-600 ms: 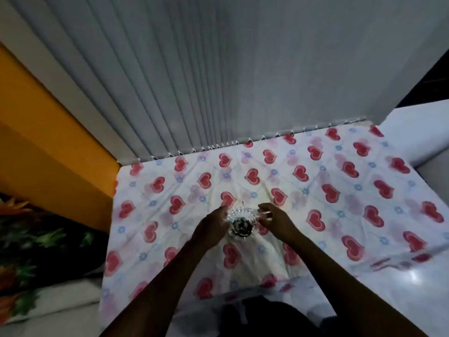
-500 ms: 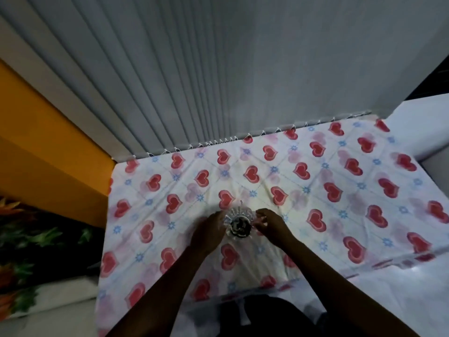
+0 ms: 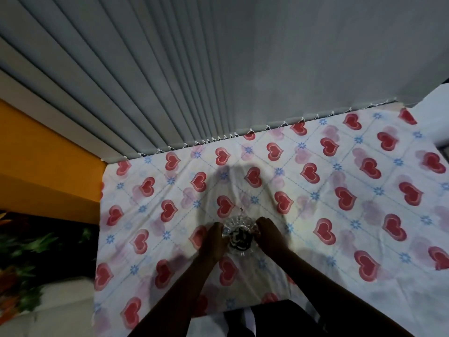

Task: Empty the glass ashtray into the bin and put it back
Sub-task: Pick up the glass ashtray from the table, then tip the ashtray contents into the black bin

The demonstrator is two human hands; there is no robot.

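1. Still full: glass ashtray (image 3: 238, 237) with dark butts, on the heart-print tablecloth (image 3: 340, 190).
2. Both sides gripped: my left hand (image 3: 215, 242) and right hand (image 3: 268, 237) curl around its rim.
3. No bin in view; emptying and returning remain.

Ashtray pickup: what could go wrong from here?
1. The glass ashtray still holds dark debris; tilting it on the lift could spill onto the heart-print cloth.
2. Left hand and right hand pinch only its sides; smooth glass may slip.
3. No bin is in view, so the carry could be long.
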